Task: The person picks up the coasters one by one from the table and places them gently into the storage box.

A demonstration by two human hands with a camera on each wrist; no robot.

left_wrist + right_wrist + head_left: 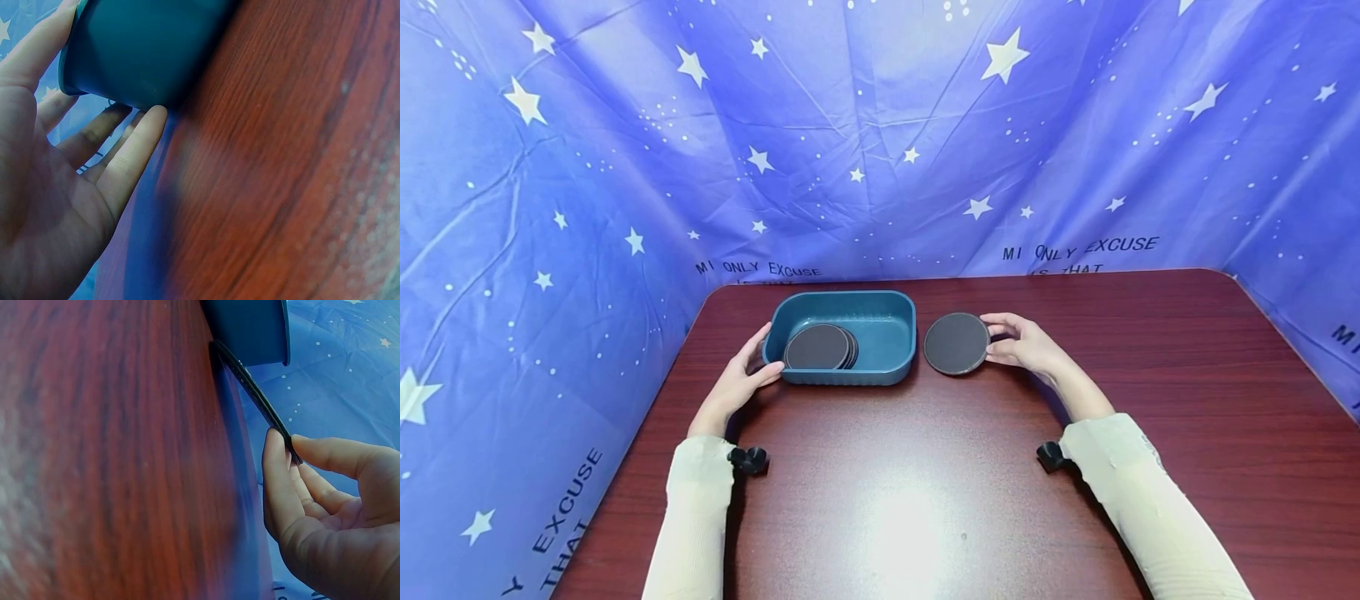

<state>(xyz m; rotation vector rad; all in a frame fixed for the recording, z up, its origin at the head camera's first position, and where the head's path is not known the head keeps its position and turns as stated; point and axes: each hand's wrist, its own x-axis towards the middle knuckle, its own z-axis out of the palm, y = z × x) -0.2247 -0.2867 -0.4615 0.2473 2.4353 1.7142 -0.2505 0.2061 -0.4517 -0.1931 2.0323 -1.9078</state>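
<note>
A teal rectangular plastic basin stands on the table, with several dark round coasters stacked and fanned in its left part. My left hand holds the basin's left end, the thumb at the front rim and the fingers around the side. In the left wrist view, the basin's outer wall meets the fingertips. To the right of the basin, my right hand pinches the right edge of another dark round coaster between thumb and fingers. The right wrist view shows this coaster edge-on and tilted, its far edge low near the table.
The dark red wood-grain table has a bright glare spot in front. A blue curtain with white stars hangs behind and along both sides, close to the table's edges. Black wrist mounts sit on both cream sleeves.
</note>
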